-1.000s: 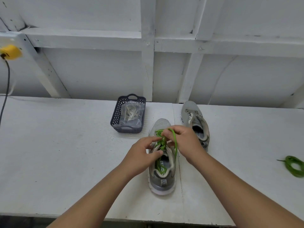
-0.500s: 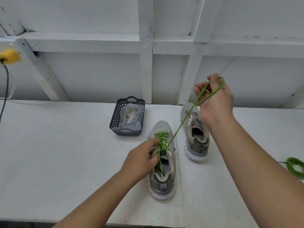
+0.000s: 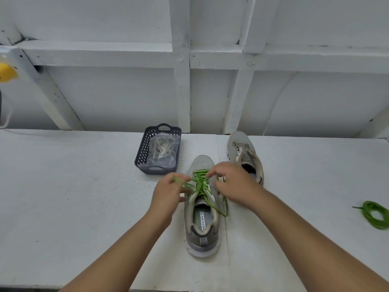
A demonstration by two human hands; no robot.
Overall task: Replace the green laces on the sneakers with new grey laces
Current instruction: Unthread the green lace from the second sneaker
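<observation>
We steady the near sneaker [image 3: 202, 220] so its green lace [image 3: 201, 183] can be worked out of the eyelets. Our left hand [image 3: 168, 194] pinches a blurred lace strand at the sneaker's left edge; our right hand [image 3: 233, 184] curls fingertips onto the upper crossings, though we cannot tell if it grips. A loose end trails down the sneaker's right side.
</observation>
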